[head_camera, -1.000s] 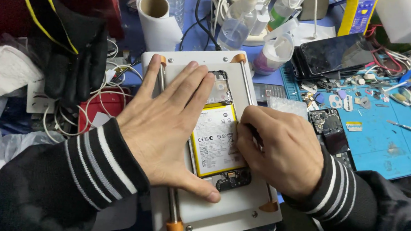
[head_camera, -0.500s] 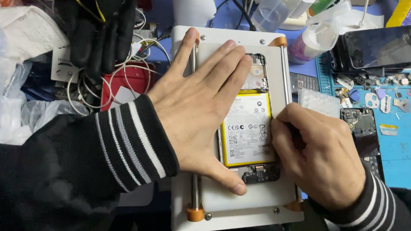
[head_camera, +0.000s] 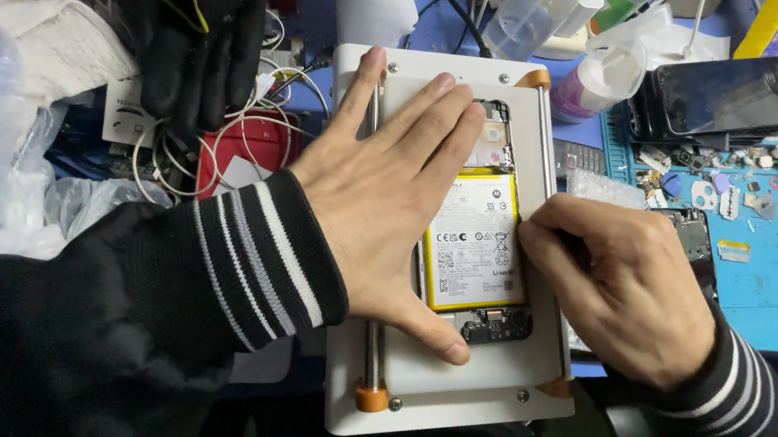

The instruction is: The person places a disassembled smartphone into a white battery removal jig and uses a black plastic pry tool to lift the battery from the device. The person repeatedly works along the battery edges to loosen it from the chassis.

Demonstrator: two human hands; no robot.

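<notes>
Your left hand (head_camera: 382, 189) lay flat, fingers spread, on an opened phone (head_camera: 477, 246) that sat on a white plate (head_camera: 448, 395) with orange corner stops. The phone's yellow-edged battery (head_camera: 474, 241) showed beside your palm, with a circuit board (head_camera: 493, 325) below it near your thumb. Your right hand (head_camera: 625, 284) was curled at the phone's right edge, fingertips pinched together; what they held was hidden. A black glove (head_camera: 199, 34) and white cables (head_camera: 226, 136) lay left of the plate. A dark phone (head_camera: 720, 94) and small parts rested on a blue mat (head_camera: 773, 275) to the right.
</notes>
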